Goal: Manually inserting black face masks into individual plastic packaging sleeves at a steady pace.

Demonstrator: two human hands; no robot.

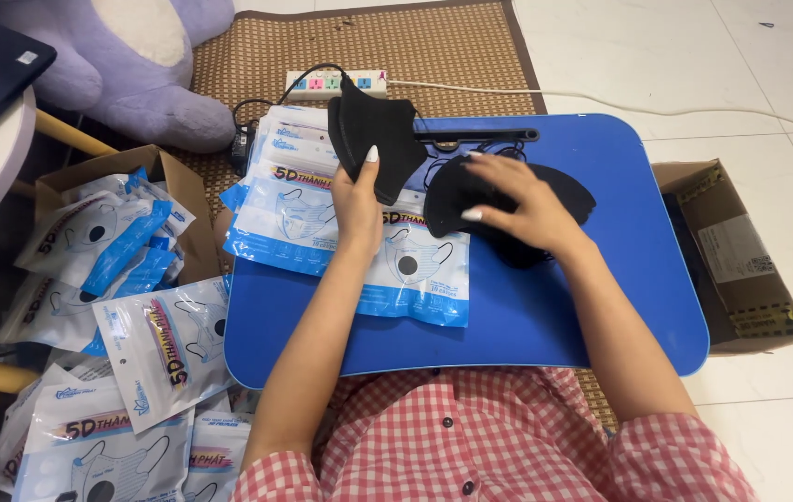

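Left hand [356,200] grips one black mask [373,139] upright at 11 o'clock; right hand [517,209] lies open, pinning the mask pile [564,200] on the worktop [601,307].

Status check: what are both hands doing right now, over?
Left hand holds black mask up. Right hand presses mask pile on blue tray. Nothing blocking.

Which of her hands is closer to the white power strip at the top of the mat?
Left. The left hand holds up a black face mask just below the power strip. The right hand rests on the pile of black masks on the blue lap desk, farther off.
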